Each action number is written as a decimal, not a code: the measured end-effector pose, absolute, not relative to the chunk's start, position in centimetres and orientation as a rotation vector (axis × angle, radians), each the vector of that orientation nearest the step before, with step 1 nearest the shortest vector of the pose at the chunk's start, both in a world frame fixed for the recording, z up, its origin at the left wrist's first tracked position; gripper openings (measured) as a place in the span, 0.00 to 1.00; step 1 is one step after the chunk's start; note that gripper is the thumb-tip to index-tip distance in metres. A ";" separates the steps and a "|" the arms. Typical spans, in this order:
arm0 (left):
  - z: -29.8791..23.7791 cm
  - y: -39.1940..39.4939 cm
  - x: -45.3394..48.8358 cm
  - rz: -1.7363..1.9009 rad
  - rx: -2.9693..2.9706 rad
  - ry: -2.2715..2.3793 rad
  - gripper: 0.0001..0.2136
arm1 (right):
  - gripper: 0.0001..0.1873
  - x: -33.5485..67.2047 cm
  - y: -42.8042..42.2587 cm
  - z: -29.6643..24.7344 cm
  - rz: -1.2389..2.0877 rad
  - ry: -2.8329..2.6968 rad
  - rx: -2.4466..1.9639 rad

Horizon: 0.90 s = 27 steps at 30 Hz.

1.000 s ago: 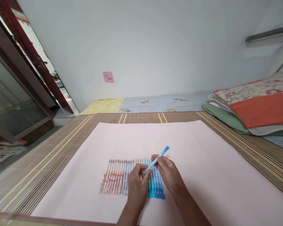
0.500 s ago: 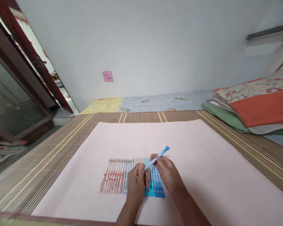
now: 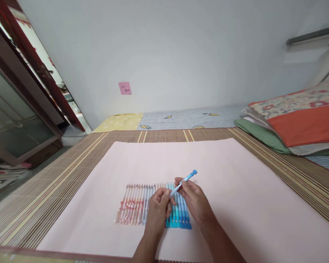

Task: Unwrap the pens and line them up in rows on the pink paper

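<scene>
- Blue pen (image 3: 188,177), head view: one, held slantwise above the pink sheet, left of its centre and towards its near edge; darker blue end raised towards the sheet's far right corner.
- Left hand (image 3: 157,210): thumb and forefinger pinched together on the lower end of the pen, with no gap; remaining fingers curled. It covers part of the pen row.
- Right hand (image 3: 196,204): thumb and fingertips closed about the middle of the same pen; hand just beside the right end of the row.
- Pen row: slim pens side by side, tips to the far edge. Red-patterned pens (image 3: 131,204) at the left end, greyish pens next, turquoise pens (image 3: 173,212) beyond the left hand, blue pens (image 3: 186,219) at the right end. Full count hidden by the hand.
- Pink sheet (image 3: 235,190): one, large, carrying the row; laid on a striped mat (image 3: 71,171), which shows along its left, far and right edges.
- Folded textiles (image 3: 307,124): one pile, orange, floral and green, at the mat's far right corner.
- Pink note (image 3: 125,88): one, handwritten, on the pale wall (image 3: 181,54).
</scene>
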State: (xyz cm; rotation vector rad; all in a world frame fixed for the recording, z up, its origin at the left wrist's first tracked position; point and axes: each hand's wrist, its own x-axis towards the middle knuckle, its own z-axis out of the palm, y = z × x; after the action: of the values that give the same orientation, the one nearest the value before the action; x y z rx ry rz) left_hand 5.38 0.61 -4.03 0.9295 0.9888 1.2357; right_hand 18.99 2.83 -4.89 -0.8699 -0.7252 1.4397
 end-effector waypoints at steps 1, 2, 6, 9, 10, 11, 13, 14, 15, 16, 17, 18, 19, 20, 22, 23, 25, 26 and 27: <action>-4.1 0.6 5.4 1.237 0.906 0.972 0.19 | 0.26 19.0 2.9 -4.9 1.445 -0.710 -0.855; -4.2 0.7 5.4 1.241 0.884 0.955 0.19 | 0.26 19.1 2.9 -4.9 1.448 -0.697 -0.837; -4.1 0.8 5.6 1.244 0.832 0.906 0.20 | 0.23 19.2 3.1 -4.8 1.456 -0.629 -0.747; -4.0 0.7 5.8 1.249 0.818 0.875 0.19 | 0.21 19.3 3.3 -4.8 1.503 -0.532 -0.690; -3.9 0.7 5.8 1.248 0.808 0.859 0.19 | 0.20 19.4 3.4 -4.9 1.524 -0.492 -0.673; -3.9 0.7 5.8 1.242 0.793 0.841 0.19 | 0.19 19.5 3.5 -4.9 1.545 -0.451 -0.655; -3.8 0.6 5.7 1.226 0.754 0.804 0.19 | 0.17 19.7 3.6 -4.9 1.585 -0.372 -0.613; -3.8 0.6 5.6 1.220 0.732 0.785 0.19 | 0.16 19.8 3.6 -4.8 1.605 -0.336 -0.590; -3.7 0.6 5.5 1.218 0.706 0.768 0.19 | 0.15 19.9 3.7 -4.8 1.624 -0.304 -0.564; -3.7 0.6 5.4 1.221 0.679 0.753 0.19 | 0.14 20.0 3.7 -4.7 1.641 -0.275 -0.535; -3.7 0.6 5.3 1.229 0.653 0.743 0.18 | 0.12 20.1 3.6 -4.6 1.656 -0.248 -0.504; -3.7 0.6 5.2 1.242 0.625 0.738 0.17 | 0.11 20.1 3.5 -4.4 1.671 -0.223 -0.471; -3.7 0.7 5.0 1.259 0.602 0.736 0.16 | 0.10 20.0 3.4 -4.3 1.687 -0.201 -0.443; -3.8 0.8 4.9 1.280 0.587 0.734 0.15 | 0.09 19.9 3.2 -4.2 1.705 -0.185 -0.423; -3.9 1.1 4.5 1.333 0.576 0.724 0.13 | 0.09 19.3 2.7 -3.9 1.765 -0.166 -0.412; -3.9 1.2 4.3 1.359 0.576 0.714 0.13 | 0.09 18.8 2.3 -3.7 1.811 -0.158 -0.415; -3.9 1.4 3.9 1.392 0.579 0.680 0.12 | 0.12 17.6 1.6 -3.5 1.922 -0.145 -0.425; -3.8 1.5 3.7 1.395 0.578 0.662 0.12 | 0.13 17.0 1.2 -3.4 1.976 -0.141 -0.432; -3.7 1.5 3.6 1.385 0.578 0.647 0.13 | 0.15 16.2 0.7 -3.3 2.023 -0.139 -0.442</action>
State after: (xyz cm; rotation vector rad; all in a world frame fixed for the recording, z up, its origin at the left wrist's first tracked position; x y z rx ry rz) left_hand 3.55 1.47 -3.71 0.5777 0.6469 1.3850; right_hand 16.25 0.73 -3.31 -0.4424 -0.1388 2.0229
